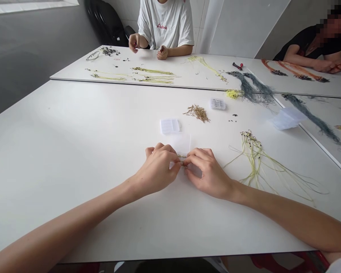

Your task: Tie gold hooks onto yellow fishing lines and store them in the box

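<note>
My left hand (pixel 159 167) and my right hand (pixel 208 172) meet above the white table, both closed with fingertips pinched. Between them is a small brass-coloured piece (pixel 182 163), too small and too covered by fingers to name surely. Just beyond my fingers lies a clear plastic sheet or lid (pixel 180 142), partly hidden by my hands. Behind it sits a small translucent compartment box (pixel 169 126). A pile of gold-coloured hooks (pixel 198 113) lies farther off. Right of my right hand is a bundle of pale yellow-green lines (pixel 254 159) with hooks at its far end.
A second small box (pixel 217 104) and a crumpled clear bag (pixel 287 118) lie at the back right, near grey-blue line bundles (pixel 248 87). Across the table a person in a white shirt (pixel 166 24) handles something small. Another person (pixel 309 47) leans by orange bundles (pixel 295 70).
</note>
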Tool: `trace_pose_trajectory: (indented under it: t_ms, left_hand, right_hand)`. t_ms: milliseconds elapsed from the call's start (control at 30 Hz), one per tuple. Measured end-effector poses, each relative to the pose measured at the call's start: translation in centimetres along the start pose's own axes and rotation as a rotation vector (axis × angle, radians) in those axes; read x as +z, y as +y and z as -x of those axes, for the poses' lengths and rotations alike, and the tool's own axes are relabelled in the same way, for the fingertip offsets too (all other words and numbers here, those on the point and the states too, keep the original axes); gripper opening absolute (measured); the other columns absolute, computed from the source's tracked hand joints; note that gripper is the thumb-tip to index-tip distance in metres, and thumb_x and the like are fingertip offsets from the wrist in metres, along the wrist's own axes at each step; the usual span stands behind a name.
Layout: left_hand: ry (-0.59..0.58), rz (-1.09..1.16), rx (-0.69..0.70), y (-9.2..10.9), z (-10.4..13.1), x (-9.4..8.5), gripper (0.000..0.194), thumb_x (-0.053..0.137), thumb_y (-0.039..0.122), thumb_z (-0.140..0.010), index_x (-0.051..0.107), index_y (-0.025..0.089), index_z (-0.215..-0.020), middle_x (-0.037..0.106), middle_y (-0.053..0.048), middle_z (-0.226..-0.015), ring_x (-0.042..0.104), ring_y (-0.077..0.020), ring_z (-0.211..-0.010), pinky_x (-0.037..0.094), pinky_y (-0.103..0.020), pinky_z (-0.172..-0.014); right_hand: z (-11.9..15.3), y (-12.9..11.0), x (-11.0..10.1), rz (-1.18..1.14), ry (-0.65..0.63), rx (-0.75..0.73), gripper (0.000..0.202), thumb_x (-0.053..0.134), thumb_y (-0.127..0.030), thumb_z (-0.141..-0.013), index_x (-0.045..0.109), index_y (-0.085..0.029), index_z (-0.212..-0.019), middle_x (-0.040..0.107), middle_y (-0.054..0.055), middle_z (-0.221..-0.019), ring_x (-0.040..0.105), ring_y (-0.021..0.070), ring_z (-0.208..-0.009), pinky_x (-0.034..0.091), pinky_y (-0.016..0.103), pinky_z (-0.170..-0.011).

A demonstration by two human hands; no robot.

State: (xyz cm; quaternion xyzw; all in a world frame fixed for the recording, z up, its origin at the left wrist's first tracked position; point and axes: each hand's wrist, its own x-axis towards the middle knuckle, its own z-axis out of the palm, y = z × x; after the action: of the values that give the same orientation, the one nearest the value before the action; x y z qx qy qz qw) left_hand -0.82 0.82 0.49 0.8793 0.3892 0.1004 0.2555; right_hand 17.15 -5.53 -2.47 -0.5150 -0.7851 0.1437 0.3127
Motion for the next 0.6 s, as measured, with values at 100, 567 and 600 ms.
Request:
trace_pose_trajectory:
  t_ms: [100, 567, 600]
  left_hand:
    - [-0.025, 0.004, -0.001, 0.1, 0.0, -0.4, 0.025, 0.048, 0.024, -0.088, 0.07, 0.024, -0.076, 0.063, -0.004, -0.094, 0.05, -0.0232, -0.095, 0.032, -0.047, -0.089]
    - [-0.054, -0.028, 0.039, 0.1, 0.1, -0.9, 0.025, 0.047, 0.023, -0.088, 0.072, 0.024, -0.081, 0.064, -0.005, -0.094, 0.051, -0.0238, -0.095, 0.032, -0.048, -0.094]
    - [-0.052, -0.037, 0.045, 0.1, 0.1, -0.9, 0.025, 0.047, 0.022, -0.087, 0.071, 0.024, -0.08, 0.064, -0.005, -0.093, 0.051, -0.0237, -0.094, 0.032, -0.047, -0.093]
  right_hand:
    - [0.0, -0.1, 0.0, -0.006, -0.004, 0.0, 0.015, 0.056, -0.01, -0.084, 0.061, -0.019, -0.094, 0.062, 0.004, -0.092, 0.061, 0.0172, -0.088, 0.036, 0.039, -0.091]
    - [0.1, -0.5, 0.0, -0.007, -0.017, 0.012, 0.017, 0.055, -0.009, -0.085, 0.063, -0.02, -0.095, 0.061, 0.004, -0.093, 0.06, 0.0171, -0.091, 0.037, 0.038, -0.091]
    - [0.1, -0.6, 0.0, -0.005, -0.02, 0.012, 0.017, 0.055, -0.009, -0.085, 0.063, -0.02, -0.095, 0.061, 0.004, -0.093, 0.06, 0.0168, -0.091, 0.036, 0.038, -0.091]
